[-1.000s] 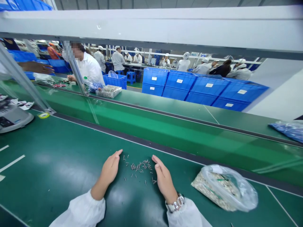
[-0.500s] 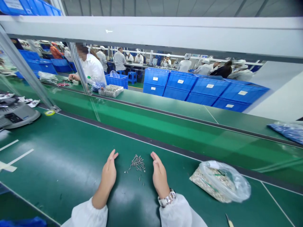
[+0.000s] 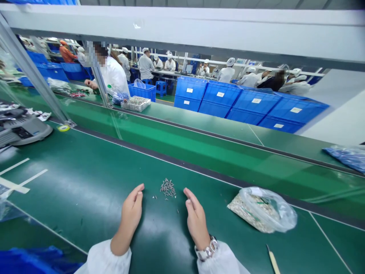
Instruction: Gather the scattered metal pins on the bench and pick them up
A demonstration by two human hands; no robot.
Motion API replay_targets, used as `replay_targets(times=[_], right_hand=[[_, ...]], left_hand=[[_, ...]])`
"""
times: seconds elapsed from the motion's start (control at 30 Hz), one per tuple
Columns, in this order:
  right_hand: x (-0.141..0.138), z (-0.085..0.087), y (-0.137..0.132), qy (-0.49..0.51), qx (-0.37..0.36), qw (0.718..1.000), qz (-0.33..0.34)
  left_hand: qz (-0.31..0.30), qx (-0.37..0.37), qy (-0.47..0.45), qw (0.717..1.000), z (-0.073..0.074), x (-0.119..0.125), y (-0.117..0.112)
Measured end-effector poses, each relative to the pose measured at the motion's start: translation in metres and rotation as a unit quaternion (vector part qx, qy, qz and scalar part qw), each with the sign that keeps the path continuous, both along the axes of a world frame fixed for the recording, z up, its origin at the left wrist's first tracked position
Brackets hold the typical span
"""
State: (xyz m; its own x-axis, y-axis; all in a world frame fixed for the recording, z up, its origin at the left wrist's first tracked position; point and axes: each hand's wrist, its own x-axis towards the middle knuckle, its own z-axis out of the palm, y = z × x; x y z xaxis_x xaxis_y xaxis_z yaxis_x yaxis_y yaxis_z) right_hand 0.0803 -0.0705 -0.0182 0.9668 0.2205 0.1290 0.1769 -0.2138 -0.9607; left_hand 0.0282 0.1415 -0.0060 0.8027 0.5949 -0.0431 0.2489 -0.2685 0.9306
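Tiny screw-like metal parts (image 3: 167, 188) have bunched tighter since a second ago, lower centre of frame, long axes pointing mixed ways, left hand (image 3: 131, 213) and right hand (image 3: 197, 219) flanking without contact, unclenched, empty.

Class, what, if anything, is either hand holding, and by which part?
Nothing is held: the left hand and right hand stand open on either side of the small metal pieces.

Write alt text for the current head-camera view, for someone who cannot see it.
A person's open left hand and right hand flank a pile of small metal parts on a green worktable. To their right lie a plastic bag of pale pieces and a pale-handled tool; behind are blue bins and people in white.
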Motion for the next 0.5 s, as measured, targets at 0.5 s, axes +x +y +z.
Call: replay_targets(times=[0.5], right_hand=[[-0.002,0.008,0.003,-0.157,-0.310,0.937,0.035]], left_hand=[[-0.099,0.230,0.069,0.966,-0.006,0.003,0.000]])
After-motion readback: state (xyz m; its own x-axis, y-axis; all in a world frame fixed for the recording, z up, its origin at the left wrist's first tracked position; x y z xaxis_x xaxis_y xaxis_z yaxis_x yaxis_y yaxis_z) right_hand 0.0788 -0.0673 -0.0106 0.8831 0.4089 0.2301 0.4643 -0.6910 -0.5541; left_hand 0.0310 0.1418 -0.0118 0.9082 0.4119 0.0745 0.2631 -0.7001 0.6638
